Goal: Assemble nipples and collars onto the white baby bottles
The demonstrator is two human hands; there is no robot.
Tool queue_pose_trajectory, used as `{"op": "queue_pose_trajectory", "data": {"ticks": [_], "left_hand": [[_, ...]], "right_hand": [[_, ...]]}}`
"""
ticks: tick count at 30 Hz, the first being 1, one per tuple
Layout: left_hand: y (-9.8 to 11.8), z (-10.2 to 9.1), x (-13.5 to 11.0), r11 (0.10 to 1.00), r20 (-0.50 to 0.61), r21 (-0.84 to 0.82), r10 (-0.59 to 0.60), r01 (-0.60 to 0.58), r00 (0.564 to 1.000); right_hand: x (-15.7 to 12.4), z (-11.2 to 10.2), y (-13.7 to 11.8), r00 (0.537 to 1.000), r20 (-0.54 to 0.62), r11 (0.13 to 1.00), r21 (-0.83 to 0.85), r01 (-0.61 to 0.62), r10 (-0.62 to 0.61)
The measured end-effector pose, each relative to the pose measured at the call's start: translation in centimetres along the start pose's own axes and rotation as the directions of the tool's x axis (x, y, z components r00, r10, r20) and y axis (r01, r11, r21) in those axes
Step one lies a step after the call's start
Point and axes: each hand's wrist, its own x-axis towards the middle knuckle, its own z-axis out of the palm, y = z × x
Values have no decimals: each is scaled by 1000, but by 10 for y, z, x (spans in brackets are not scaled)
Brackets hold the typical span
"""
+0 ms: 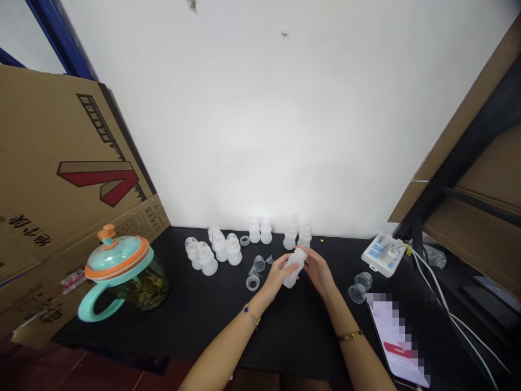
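A white baby bottle [292, 275] is held tilted above the black table, its top end pointing up and right. My left hand [278, 273] is wrapped round its body. At its neck, the fingers of my right hand [316, 268] close on the top; what exactly they pinch is too small to make out. Just behind stand two capped bottles [290, 237]. Left of my hands lie a ring [253, 282], a clear dome cap [259, 263] and other small clear parts. Several assembled bottles [207, 260] stand farther left.
Two white bottles [266, 232] and a ring [245, 240] are near the wall. At left stands a teal-lidded jug [142, 288]. On the right are clear caps [357, 293], a phone [401, 347], a white plastic case [380, 255] and cables [442, 296]. Cardboard [44, 163] borders the left side.
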Motion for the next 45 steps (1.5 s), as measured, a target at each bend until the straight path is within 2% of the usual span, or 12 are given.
{"op": "queue_pose_trajectory", "data": {"ticks": [9, 15, 37, 45], "left_hand": [[5, 4, -3, 1000, 6, 5, 8, -8, 1000], [1, 1, 0, 1000, 2, -4, 22, -22, 1000], [2, 2, -2, 999, 16, 41, 17, -18, 1000], [8, 3, -5, 1000, 1, 18, 3, -3, 1000]], "right_hand": [[2, -1, 2, 1000, -17, 1000, 2, 6, -6], [0, 1, -2, 1000, 15, 1000, -2, -4, 4], [-1, 1, -1, 999, -30, 999, -25, 31, -32], [-1, 2, -1, 1000, -20, 1000, -25, 13, -13]]}}
